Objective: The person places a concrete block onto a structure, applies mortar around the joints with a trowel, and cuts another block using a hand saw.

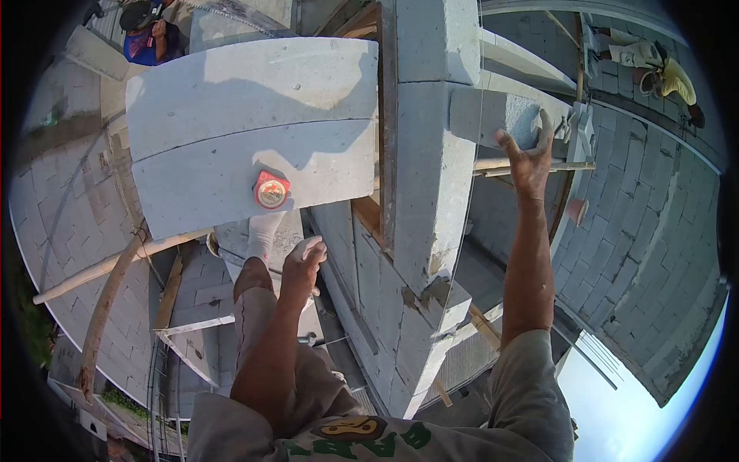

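Observation:
A small grey lightweight concrete block (pixel 493 119) is gripped at its near end by my right hand (pixel 531 158), thumb on one side and fingers on the other. Its far end meets the side of the pale block wall (pixel 431 154). My left hand (pixel 305 263) is closed with fingers curled, held low in front of my knee; whatever is in it, if anything, is hidden. Just above that hand, a red tape measure (pixel 271 189) lies near the front edge of a large pale slab surface (pixel 231 162) with a seam across it.
Grey mortar (pixel 437 291) shows at a wall joint. A brown frame (pixel 388 154) runs along the wall. Wooden poles (pixel 123 266) cross at left. A string line (pixel 471 200) hangs beside the wall. One person (pixel 150 35) is at upper left, another (pixel 670 73) at upper right.

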`<action>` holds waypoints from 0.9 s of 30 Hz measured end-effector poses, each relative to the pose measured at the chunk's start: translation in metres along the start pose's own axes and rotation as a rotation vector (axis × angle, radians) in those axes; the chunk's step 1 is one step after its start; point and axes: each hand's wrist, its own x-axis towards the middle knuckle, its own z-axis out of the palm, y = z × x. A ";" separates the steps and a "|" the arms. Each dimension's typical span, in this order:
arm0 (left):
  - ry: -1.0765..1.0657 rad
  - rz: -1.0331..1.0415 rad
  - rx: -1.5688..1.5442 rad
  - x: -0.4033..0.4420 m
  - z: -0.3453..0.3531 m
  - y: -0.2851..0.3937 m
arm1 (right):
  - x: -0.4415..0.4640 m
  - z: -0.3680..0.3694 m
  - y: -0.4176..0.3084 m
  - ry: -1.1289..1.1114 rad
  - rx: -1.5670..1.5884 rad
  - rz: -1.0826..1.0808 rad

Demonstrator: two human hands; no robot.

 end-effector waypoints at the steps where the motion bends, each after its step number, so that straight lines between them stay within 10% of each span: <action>1: 0.006 -0.018 0.012 -0.001 0.001 0.004 | -0.004 -0.003 -0.005 -0.004 -0.002 0.024; 27: -0.025 -0.088 0.099 0.025 0.018 0.017 | -0.064 -0.017 0.002 -0.128 -0.081 0.123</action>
